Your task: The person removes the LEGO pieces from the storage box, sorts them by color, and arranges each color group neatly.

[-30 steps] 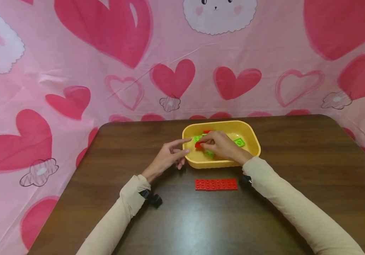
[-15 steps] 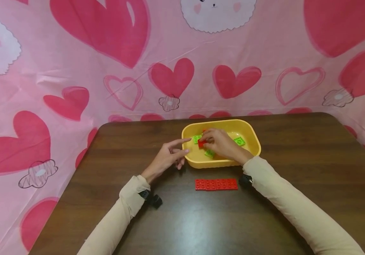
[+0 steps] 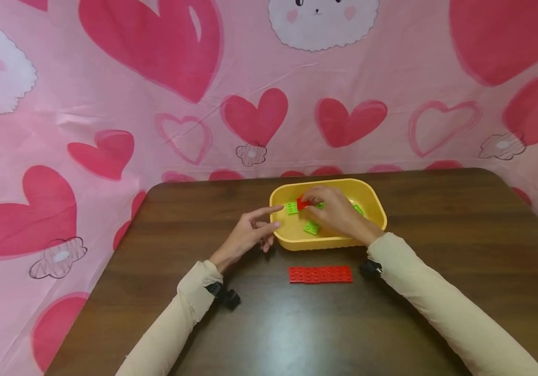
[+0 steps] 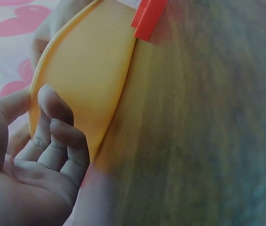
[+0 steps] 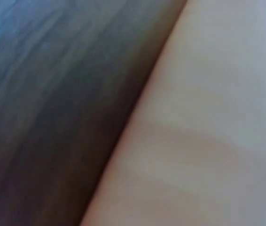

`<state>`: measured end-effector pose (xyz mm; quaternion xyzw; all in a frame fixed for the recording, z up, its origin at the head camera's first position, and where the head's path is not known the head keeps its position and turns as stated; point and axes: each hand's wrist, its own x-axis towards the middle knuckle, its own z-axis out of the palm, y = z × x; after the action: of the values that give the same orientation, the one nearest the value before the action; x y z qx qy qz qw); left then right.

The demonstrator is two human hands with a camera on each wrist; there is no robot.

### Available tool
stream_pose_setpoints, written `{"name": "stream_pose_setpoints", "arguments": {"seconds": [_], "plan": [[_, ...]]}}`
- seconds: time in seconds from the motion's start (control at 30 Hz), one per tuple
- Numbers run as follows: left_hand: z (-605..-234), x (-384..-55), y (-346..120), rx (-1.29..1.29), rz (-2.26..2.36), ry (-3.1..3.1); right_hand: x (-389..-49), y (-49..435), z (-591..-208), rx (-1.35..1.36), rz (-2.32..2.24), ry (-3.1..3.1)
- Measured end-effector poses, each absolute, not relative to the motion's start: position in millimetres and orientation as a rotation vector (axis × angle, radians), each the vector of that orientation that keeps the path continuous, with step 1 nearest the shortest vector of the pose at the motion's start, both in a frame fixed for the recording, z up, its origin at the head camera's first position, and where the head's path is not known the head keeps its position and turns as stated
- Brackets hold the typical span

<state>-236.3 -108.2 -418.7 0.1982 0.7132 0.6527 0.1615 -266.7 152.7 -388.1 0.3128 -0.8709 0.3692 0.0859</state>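
A yellow plastic tub (image 3: 327, 243) stands toward the back of the table. My left hand (image 3: 252, 230) holds its left rim; in the left wrist view, curled fingers (image 4: 69, 136) lie against the outer wall while another finger passes behind the rim. Inside the tub, my right hand (image 3: 332, 209) pinches a red toy building brick (image 3: 302, 203) between thumb and fingers. Green bricks lie in the tub, one green brick (image 3: 292, 208) beside the red one and another green brick (image 3: 311, 227) nearer the front wall. The right hand covers part of the tub floor.
A row of red bricks (image 3: 320, 274) lies side by side on the brown wooden table (image 3: 269, 324), just in front of the tub. Behind the table hangs a pink cloth (image 3: 297, 78) with hearts. The right wrist view is blurred, with a pale surface filling its right side.
My right hand has moved the red brick slightly right and toward the back inside the tub. My left hand stays at the rim. The red row has not been moved.
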Motion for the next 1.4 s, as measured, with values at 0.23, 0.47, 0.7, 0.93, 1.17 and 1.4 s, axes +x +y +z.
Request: {"name": "stream_pose_setpoints", "arguments": {"seconds": [0.23, 0.47, 0.7, 0.93, 1.17, 1.4], "plan": [[-420, -236, -107, 0.566, 1.865, 2.032, -260, 166, -382, 0.972, 1.080, -2.540], [-419, -237, -108, 0.581, 1.868, 2.028, -249, 170, -378, 0.969, 1.051, -2.605], [-419, -237, -108, 0.578, 1.864, 2.035, -238, 175, -379, 0.969, 1.020, -2.560], [-420, -237, -109, 0.576, 1.868, 2.031, -226, 179, -381, 0.973, 1.057, -2.522], [-422, -237, -109, 0.580, 1.876, 2.022, -218, 185, -383, 0.951, 1.065, -2.473], [-421, -237, -109, 0.580, 1.878, 2.020, -211, 192, -385, 0.905, 1.056, -2.460]]}}
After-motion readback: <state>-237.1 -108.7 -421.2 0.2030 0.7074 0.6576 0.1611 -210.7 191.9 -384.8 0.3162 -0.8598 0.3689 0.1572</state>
